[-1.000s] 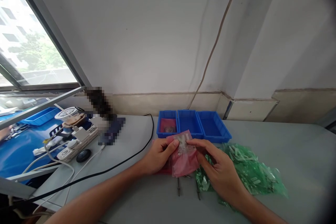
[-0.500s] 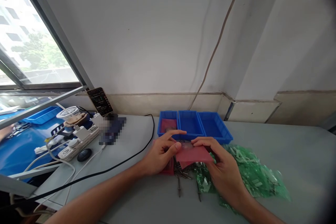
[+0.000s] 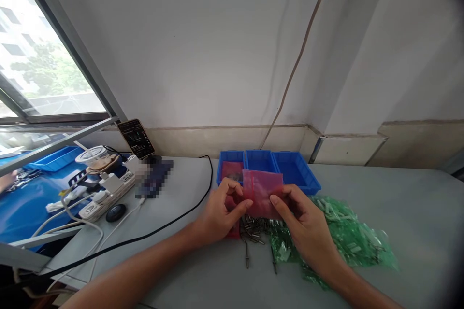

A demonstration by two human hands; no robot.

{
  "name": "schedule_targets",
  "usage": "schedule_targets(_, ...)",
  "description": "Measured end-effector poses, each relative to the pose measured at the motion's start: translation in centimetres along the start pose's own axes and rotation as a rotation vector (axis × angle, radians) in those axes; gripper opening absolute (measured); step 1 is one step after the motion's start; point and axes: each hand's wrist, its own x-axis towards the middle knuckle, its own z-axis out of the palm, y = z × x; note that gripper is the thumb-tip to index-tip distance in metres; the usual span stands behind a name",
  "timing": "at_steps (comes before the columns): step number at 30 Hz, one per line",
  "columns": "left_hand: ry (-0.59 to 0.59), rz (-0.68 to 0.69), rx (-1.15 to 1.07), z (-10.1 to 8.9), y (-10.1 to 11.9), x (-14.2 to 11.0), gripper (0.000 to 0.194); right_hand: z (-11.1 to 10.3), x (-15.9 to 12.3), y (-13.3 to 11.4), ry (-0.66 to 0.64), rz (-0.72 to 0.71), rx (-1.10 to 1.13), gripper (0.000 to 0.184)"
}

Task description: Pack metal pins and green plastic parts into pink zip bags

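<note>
A small pink zip bag (image 3: 264,192) is held up between both hands above the table. My left hand (image 3: 223,207) pinches its left edge between thumb and fingers. On the other side, my right hand (image 3: 300,215) grips the lower right part, thumb in front. Below the bag lies a pile of metal rivets (image 3: 253,229), with a single rivet (image 3: 247,255) in front of it. Another pink bag (image 3: 234,231) lies partly hidden under my left hand. Close to my right hand are green plastic bags (image 3: 357,241) with small parts inside.
Three blue bins (image 3: 258,166) stand by the wall; the left one contains a pink bag (image 3: 232,170). At left are a power strip (image 3: 108,195) with chargers, a black round object (image 3: 116,212) and a propped phone (image 3: 136,138). A black cable (image 3: 145,235) crosses the table.
The pink bag has been tilted up from nearly flat, so its broad face now shows. My hands have shifted their hold on its edges.
</note>
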Motion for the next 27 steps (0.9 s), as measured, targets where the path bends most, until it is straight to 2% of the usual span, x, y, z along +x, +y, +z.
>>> schedule_targets(3, 0.017, 0.119, 0.081, 0.05, -0.13, -0.1, 0.025, 0.11, -0.01, -0.08, -0.024, -0.007, -0.013, 0.025)
schedule_targets(7, -0.059, 0.303, 0.22, -0.24, 0.06, 0.12, 0.023, 0.11, 0.08, -0.15, -0.07, -0.031, -0.039, 0.025)
schedule_targets(13, -0.037, 0.459, 0.325, -0.45, 0.44, 0.39, 0.03, 0.1, -0.07, 0.44, -0.13, -0.055, -0.027, 0.027)
schedule_targets(22, -0.004, 0.539, 0.358, -0.27, 0.67, 0.45, 0.021, 0.13, 0.25, -0.01, -0.068, -0.156, -0.082, 0.024)
schedule_targets(27, -0.008, 0.559, 0.388, -0.26, 0.53, 0.5, 0.022, 0.07, 0.04, -0.06, -0.093, -0.089, -0.055, 0.022)
